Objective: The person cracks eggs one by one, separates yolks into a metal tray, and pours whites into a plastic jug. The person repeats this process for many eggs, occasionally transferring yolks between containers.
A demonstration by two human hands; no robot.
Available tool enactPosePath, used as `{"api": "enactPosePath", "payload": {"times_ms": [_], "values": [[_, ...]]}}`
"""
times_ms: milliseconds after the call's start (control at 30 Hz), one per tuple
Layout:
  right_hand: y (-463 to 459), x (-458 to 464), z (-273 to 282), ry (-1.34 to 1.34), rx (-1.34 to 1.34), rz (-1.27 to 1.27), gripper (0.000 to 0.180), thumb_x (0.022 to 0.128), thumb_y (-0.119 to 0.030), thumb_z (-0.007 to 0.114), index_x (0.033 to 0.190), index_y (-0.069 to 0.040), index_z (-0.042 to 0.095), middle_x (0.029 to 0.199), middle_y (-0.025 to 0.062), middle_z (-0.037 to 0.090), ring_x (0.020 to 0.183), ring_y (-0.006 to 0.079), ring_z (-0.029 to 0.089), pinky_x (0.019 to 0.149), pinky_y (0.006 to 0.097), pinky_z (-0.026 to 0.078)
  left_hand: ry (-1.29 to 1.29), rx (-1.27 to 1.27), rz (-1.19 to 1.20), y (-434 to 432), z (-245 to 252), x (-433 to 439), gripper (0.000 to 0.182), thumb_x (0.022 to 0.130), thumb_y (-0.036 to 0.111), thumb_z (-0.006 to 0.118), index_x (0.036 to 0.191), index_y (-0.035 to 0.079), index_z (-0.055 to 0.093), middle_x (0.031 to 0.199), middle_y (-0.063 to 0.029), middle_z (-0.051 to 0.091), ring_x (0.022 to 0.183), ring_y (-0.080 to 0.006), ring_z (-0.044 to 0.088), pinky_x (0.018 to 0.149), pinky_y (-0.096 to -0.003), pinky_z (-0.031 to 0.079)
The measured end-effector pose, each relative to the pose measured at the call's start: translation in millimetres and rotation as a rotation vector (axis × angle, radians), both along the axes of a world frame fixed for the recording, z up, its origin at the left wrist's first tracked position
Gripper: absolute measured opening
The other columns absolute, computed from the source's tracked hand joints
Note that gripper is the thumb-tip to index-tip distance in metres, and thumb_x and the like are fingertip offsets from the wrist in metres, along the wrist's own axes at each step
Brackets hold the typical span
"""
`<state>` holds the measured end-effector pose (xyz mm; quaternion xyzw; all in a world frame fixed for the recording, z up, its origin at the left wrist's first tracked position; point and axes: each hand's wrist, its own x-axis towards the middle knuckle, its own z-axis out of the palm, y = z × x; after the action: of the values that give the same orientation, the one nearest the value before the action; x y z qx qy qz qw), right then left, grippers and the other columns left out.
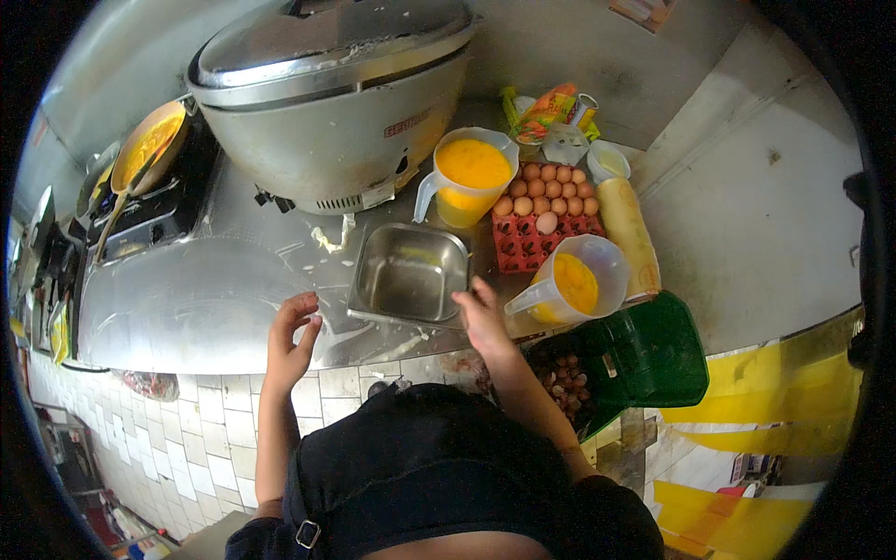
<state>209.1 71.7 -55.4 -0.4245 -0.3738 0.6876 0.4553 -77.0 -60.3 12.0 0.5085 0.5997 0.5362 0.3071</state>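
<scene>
A square stainless steel pan (409, 276) sits before me on the steel counter, with a yellow residue inside. My right hand (483, 318) is at its right near corner, thumb over the rim and fingers along the outside. Nothing is in my left hand (292, 339), which hovers by the counter's front edge with fingers apart and curved. Behind the pan stands a clear plastic jug (472, 178) nearly full of yellow beaten egg. A second jug (581, 280), partly filled with egg, is right of my right hand. Brown eggs (546, 189) fill the back of a red egg tray (518, 245).
A large rice cooker (329, 126) stands at the back. On the left, a frying pan (148, 147) holding egg rests on a stove (154, 224). A wrapped roll (630, 238) lies right of the tray. Below the counter, a green bin (651, 357) contains eggshells (567, 385).
</scene>
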Motion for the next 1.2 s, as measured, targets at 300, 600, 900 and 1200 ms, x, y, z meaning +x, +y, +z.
{"api": "enactPosePath", "payload": {"times_ms": [300,600,900,1200], "values": [[3,28,27,-0.645,0.046,0.512,0.061,0.091,-0.039,0.063,0.132,-0.004,0.035,0.094,0.0119,0.057,0.066,0.0136,0.055,0.058,0.0245,0.048,-0.015,-0.061,-0.005,15,-6,6,0.026,0.089,0.001,0.059,0.115,0.003,0.057,0.122,-0.0095,0.056,0.107,-0.0208,0.059,0.088,-0.0310,0.049],[196,109,134,-1.590,0.534,0.529,0.033,0.088,-0.029,0.063,0.106,-0.001,0.062,0.094,0.0105,0.068,0.078,0.0240,0.067,0.070,0.0351,0.052,-0.001,-0.075,0.019,31,-25,11,0.031,0.088,0.001,0.061,0.117,0.003,0.055,0.124,-0.0093,0.054,0.106,-0.0204,0.058,0.084,-0.0311,0.050],[284,129,15,-1.595,-0.335,0.705,0.051,0.081,-0.040,0.069,0.112,-0.001,0.061,0.105,0.0167,0.068,0.084,0.0279,0.069,0.066,0.0388,0.058,-0.146,-0.240,0.066,37,-72,42,0.074,0.080,-0.004,0.068,0.140,0.011,0.029,0.117,-0.0134,0.051,0.077,-0.0147,0.059,0.061,-0.0262,0.052],[265,138,119,-1.142,-0.042,0.458,0.033,0.079,-0.029,0.075,0.091,-0.014,0.048,0.073,-0.0028,0.062,0.059,0.0080,0.056,0.047,0.0224,0.042,-0.089,-0.303,0.050,36,-58,45,0.074,0.080,0.004,0.070,0.141,0.009,0.028,0.118,-0.0169,0.054,0.080,-0.0177,0.060,0.063,-0.0284,0.051]]}}
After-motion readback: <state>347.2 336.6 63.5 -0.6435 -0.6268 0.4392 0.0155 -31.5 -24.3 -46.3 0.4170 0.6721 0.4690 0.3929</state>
